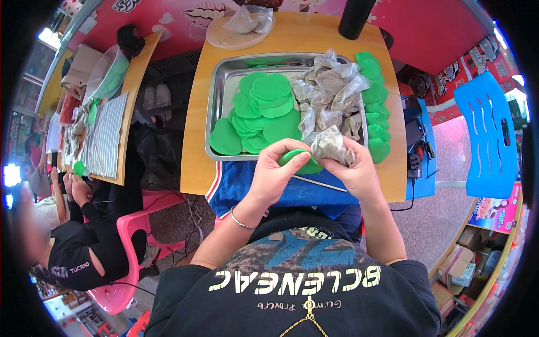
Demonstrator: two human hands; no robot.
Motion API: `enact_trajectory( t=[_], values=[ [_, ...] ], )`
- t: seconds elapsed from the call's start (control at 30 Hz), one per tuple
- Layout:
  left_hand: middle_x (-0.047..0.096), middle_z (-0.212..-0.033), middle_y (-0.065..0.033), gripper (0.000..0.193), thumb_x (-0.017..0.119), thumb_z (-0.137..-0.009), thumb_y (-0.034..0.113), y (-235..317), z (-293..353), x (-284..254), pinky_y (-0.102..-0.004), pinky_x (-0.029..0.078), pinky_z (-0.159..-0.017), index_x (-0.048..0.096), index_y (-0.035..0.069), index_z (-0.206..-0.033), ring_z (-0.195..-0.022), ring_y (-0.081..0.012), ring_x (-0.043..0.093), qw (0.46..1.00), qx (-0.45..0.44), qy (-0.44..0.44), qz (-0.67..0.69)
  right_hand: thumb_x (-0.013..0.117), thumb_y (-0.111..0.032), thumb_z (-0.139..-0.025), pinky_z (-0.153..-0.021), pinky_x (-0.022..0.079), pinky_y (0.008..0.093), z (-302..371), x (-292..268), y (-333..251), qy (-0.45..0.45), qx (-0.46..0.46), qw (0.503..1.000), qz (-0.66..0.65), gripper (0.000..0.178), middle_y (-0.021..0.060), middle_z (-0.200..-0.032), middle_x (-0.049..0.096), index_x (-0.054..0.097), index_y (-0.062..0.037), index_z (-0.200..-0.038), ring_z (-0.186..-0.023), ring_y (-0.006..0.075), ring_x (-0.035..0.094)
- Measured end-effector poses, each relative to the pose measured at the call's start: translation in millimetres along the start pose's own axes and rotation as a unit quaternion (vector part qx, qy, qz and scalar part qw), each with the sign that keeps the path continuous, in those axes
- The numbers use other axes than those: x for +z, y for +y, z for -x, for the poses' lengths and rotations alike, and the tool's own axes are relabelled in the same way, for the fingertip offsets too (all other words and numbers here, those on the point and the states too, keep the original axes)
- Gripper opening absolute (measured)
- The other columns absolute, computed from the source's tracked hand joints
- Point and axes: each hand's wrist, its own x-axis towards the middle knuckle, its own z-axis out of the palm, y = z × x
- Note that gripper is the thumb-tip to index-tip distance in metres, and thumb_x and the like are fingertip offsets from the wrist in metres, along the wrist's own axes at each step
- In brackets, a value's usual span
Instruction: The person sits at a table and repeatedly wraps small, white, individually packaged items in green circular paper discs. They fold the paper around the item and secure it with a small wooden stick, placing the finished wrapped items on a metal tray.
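Observation:
Pinched in my left hand (269, 171) is a thin green round disc (293, 155), curled up toward the fingers. My right hand (359, 171) grips a small clear plastic bag (330, 146) of greyish-brown stuff, close beside the disc. Both hands are over the front edge of a metal tray (211, 112). Inside it, a heap of green discs (269, 104) lies on the left and a pile of similar filled bags (331, 92) on the right. Just below my hands is a thin pale stick (319, 183) over a blue cloth (241, 180).
More green discs (375, 101) overlap in a row along the table's right side. A round plastic lid (222, 38) with bags and a black cylinder (356, 19) stand at the back. To the left, another person (84, 241) sits at a second table; a blue chair (487, 135) is at right.

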Motion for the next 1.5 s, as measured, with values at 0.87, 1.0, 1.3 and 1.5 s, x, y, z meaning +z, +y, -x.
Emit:
enact_trajectory(
  t=[0.87, 1.0, 1.3, 1.5],
  values=[
    [0.055, -0.084, -0.0021, 0.001, 0.062, -0.080, 0.004, -12, 0, -1, -0.0244, 0.042, -0.073, 0.063, 0.003, -0.080, -0.080, -0.0105, 0.052, 0.996, -0.002, -0.013, 0.085, 0.062, -0.005, -0.075, -0.065, 0.042, 0.0250, -3, -5, -4, -0.061, -0.024, 0.975, 0.215, 0.010, 0.0064, -0.083, 0.057, 0.060, 0.0008, -0.083, -0.074, 0.0138, 0.053],
    [0.055, -0.083, -0.0022, 0.002, 0.063, -0.079, 0.004, -14, 0, 0, -0.0243, 0.041, -0.073, 0.064, 0.003, -0.080, -0.080, -0.0107, 0.052, 0.995, 0.002, -0.012, 0.098, 0.060, -0.003, -0.074, -0.066, 0.044, 0.0259, -7, -3, 2, -0.020, -0.100, 0.979, 0.175, 0.010, 0.0066, -0.083, 0.057, 0.061, -0.0015, -0.084, -0.075, 0.0146, 0.056],
    [0.055, -0.086, -0.0016, 0.005, 0.062, -0.080, 0.003, -21, 3, 0, -0.0239, 0.041, -0.074, 0.065, 0.003, -0.083, -0.081, -0.0102, 0.053, 0.999, 0.001, -0.019, 0.043, 0.063, -0.005, -0.069, -0.069, 0.047, 0.0317, -3, -4, -23, -0.091, -0.115, 0.883, 0.446, 0.016, 0.0077, -0.093, 0.056, 0.059, -0.0043, -0.084, -0.080, 0.0221, 0.058],
    [0.055, -0.084, -0.0004, 0.006, 0.060, -0.084, 0.009, -18, 4, 5, -0.0219, 0.043, -0.070, 0.058, 0.004, -0.087, -0.077, -0.0072, 0.052, 0.992, -0.035, 0.026, 0.118, 0.062, -0.005, -0.070, -0.071, 0.047, 0.0337, -11, -7, -35, -0.104, -0.010, 0.969, 0.224, 0.022, 0.0140, -0.091, 0.058, 0.055, -0.0013, -0.090, -0.085, 0.0285, 0.059]
  ],
)
